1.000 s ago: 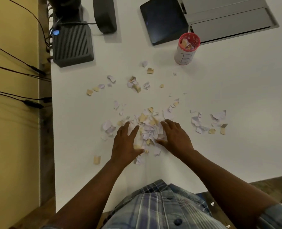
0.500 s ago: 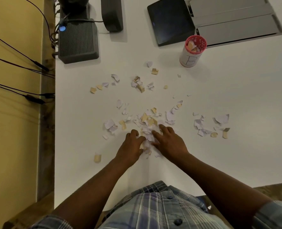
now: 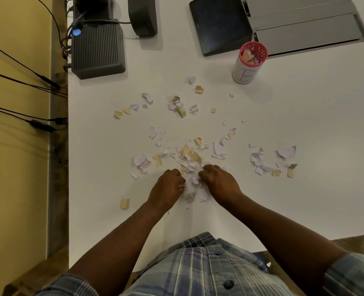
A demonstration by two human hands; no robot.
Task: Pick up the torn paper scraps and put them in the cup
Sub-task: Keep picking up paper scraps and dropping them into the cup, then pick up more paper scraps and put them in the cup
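Scooping up paper scraps (image 3: 189, 161)
Left hand (image 3: 168, 188) and right hand (image 3: 218, 182) curled tight around scraps; cup (image 3: 248, 65) far off.

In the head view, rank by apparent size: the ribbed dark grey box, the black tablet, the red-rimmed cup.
1. Ribbed dark grey box and black tablet: look alike, unranked.
2. Red-rimmed cup, clearly smallest.

Bare table (image 3: 305, 199) right of scraps (image 3: 189, 159); path to cup (image 3: 249, 63) open; tablet (image 3: 219, 24) just behind cup.
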